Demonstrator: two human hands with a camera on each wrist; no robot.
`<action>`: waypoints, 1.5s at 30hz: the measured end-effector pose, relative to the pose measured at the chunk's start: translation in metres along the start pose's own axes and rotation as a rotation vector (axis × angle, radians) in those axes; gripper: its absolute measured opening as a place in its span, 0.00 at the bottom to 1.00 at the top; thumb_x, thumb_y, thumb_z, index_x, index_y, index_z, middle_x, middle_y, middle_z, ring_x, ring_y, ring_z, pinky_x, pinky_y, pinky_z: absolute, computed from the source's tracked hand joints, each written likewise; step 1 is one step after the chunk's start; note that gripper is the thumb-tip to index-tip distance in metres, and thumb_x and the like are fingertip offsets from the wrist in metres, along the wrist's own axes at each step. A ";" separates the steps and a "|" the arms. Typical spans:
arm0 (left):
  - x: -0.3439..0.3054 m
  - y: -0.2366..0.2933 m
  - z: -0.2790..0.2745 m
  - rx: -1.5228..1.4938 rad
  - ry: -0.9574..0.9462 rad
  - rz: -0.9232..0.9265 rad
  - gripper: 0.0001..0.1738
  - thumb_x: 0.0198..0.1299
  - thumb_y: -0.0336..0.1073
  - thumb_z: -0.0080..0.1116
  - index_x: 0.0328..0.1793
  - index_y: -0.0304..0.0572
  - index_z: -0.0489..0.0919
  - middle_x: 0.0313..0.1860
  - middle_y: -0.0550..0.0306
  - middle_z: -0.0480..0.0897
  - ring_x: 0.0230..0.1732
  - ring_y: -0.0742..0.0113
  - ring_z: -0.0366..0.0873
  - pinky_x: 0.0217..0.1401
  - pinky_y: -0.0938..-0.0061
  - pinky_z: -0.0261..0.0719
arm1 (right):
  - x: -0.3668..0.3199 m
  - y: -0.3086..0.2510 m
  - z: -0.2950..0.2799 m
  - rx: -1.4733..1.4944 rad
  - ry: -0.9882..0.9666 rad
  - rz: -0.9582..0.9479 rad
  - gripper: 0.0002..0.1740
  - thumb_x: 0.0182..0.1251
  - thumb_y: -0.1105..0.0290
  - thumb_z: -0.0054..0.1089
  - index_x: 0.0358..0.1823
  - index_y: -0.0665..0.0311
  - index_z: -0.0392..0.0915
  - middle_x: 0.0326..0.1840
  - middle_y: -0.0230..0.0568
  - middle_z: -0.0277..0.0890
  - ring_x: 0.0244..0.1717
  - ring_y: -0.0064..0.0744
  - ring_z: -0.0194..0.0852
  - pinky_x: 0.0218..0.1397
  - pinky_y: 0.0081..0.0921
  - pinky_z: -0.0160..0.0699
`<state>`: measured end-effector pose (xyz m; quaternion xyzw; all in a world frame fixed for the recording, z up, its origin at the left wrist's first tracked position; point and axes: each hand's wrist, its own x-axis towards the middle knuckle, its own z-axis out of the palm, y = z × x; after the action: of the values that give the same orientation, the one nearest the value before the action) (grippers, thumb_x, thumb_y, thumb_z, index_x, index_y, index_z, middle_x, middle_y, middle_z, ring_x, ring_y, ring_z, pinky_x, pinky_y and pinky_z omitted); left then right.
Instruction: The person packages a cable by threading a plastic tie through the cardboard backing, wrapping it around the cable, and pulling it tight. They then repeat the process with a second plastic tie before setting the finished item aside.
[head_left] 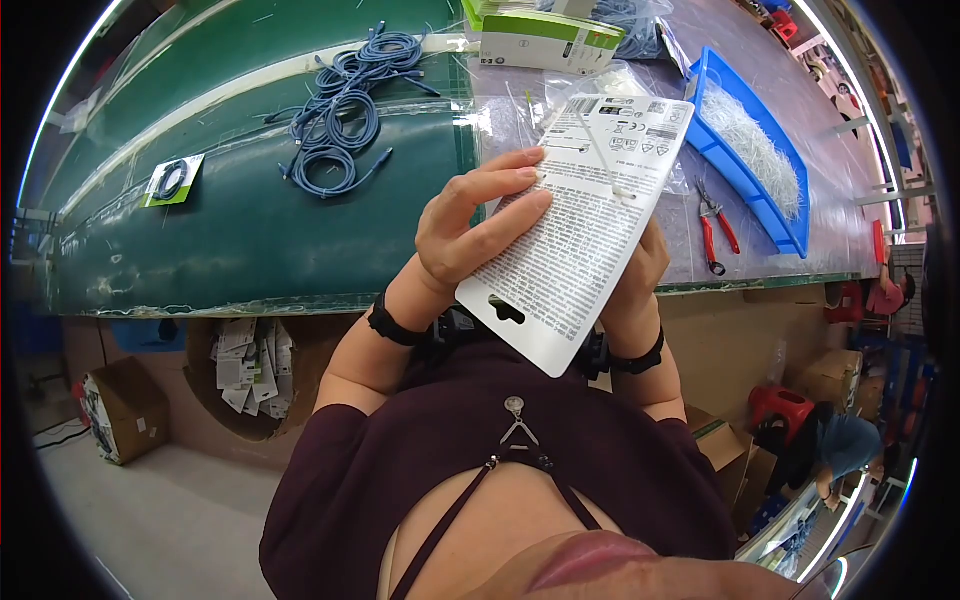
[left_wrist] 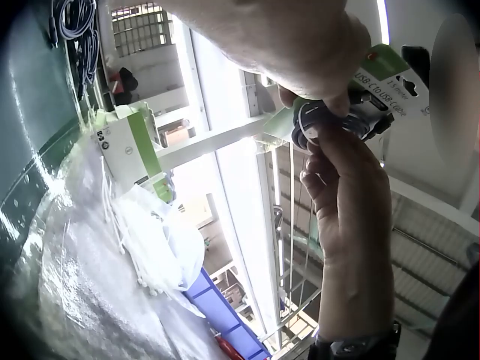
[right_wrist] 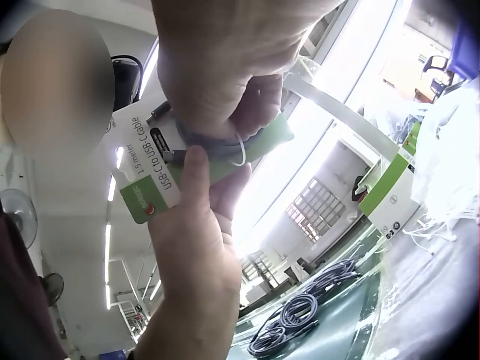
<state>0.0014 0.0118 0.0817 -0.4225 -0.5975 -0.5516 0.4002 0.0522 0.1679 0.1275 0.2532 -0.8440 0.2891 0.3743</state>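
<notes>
A white and green packaging card (head_left: 590, 220) is held up, its printed back facing the head view. My left hand (head_left: 480, 220) grips it, fingers over the back and thumb (right_wrist: 196, 176) on the front. Against the front lies a coiled dark USB-C cable (left_wrist: 319, 120), partly covered by fingers. My right hand (head_left: 645, 270) is mostly behind the card in the head view; in the left wrist view its fingers pinch the coil. A thin white tie (right_wrist: 241, 150) loops around the cable, and its white length (head_left: 600, 150) shows across the card's back.
Several coiled blue cables (head_left: 345, 120) lie on the green mat. A finished-looking carded cable (head_left: 175, 180) is at left. To the right stand a blue tray (head_left: 800, 215) of white ties and red-handled pliers (head_left: 715, 225). Green-white cards (head_left: 545, 45) sit at the back.
</notes>
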 end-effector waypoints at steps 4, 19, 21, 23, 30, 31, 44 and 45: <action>-0.003 0.004 0.005 -0.049 0.032 -0.042 0.22 0.43 0.24 0.68 0.48 0.37 0.81 0.47 0.47 0.77 0.53 0.43 0.80 0.56 0.61 0.82 | 0.002 0.002 0.001 0.048 0.010 0.031 0.14 0.51 0.80 0.63 0.41 0.69 0.78 0.40 0.48 0.75 0.37 0.47 0.77 0.37 0.34 0.78; -0.037 -0.001 0.013 -0.426 0.378 -0.666 0.19 0.59 0.26 0.59 0.57 0.35 0.71 0.49 0.52 0.78 0.51 0.59 0.79 0.54 0.62 0.82 | 0.022 -0.009 0.006 0.002 0.036 0.088 0.12 0.51 0.85 0.63 0.38 0.65 0.79 0.31 0.40 0.75 0.28 0.36 0.75 0.30 0.28 0.74; -0.032 0.002 0.017 -0.568 0.426 -0.706 0.19 0.61 0.26 0.58 0.58 0.36 0.71 0.50 0.53 0.78 0.52 0.59 0.79 0.55 0.63 0.82 | 0.022 -0.008 0.009 -0.007 0.017 0.094 0.12 0.51 0.84 0.63 0.37 0.65 0.79 0.31 0.40 0.74 0.28 0.37 0.75 0.30 0.28 0.74; -0.025 0.004 0.019 -0.859 0.541 -0.779 0.19 0.63 0.27 0.55 0.60 0.36 0.69 0.51 0.54 0.78 0.54 0.59 0.78 0.55 0.63 0.82 | 0.020 -0.003 0.017 -0.034 0.022 0.046 0.11 0.52 0.83 0.63 0.37 0.65 0.79 0.30 0.40 0.73 0.28 0.38 0.74 0.30 0.29 0.73; -0.026 -0.002 0.017 -0.951 0.545 -0.932 0.19 0.67 0.31 0.53 0.62 0.37 0.67 0.53 0.53 0.78 0.53 0.59 0.79 0.55 0.62 0.83 | 0.015 0.000 0.027 -0.018 0.002 0.108 0.09 0.53 0.82 0.63 0.36 0.65 0.77 0.29 0.40 0.72 0.28 0.41 0.74 0.30 0.32 0.73; -0.026 -0.003 0.018 -0.961 0.555 -0.947 0.18 0.67 0.32 0.53 0.61 0.36 0.68 0.53 0.53 0.78 0.52 0.59 0.79 0.55 0.62 0.83 | 0.014 0.002 0.030 -0.010 0.014 0.133 0.09 0.53 0.81 0.63 0.36 0.64 0.77 0.29 0.40 0.72 0.28 0.41 0.74 0.30 0.32 0.73; -0.025 -0.004 0.020 -0.852 0.498 -0.850 0.18 0.67 0.34 0.54 0.60 0.35 0.69 0.51 0.51 0.79 0.49 0.55 0.81 0.54 0.58 0.83 | 0.010 0.009 0.032 0.017 0.099 0.094 0.11 0.51 0.84 0.64 0.36 0.65 0.77 0.28 0.40 0.71 0.27 0.38 0.73 0.29 0.31 0.74; -0.025 -0.003 0.020 -0.855 0.503 -0.855 0.18 0.67 0.34 0.54 0.60 0.35 0.69 0.51 0.51 0.79 0.49 0.55 0.81 0.54 0.58 0.83 | 0.010 0.009 0.032 0.018 0.100 0.093 0.11 0.51 0.84 0.64 0.36 0.65 0.77 0.28 0.40 0.71 0.27 0.38 0.73 0.29 0.31 0.74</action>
<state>0.0059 0.0301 0.0558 -0.1277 -0.3288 -0.9331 0.0700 0.0244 0.1505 0.1146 0.2023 -0.8325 0.3258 0.3998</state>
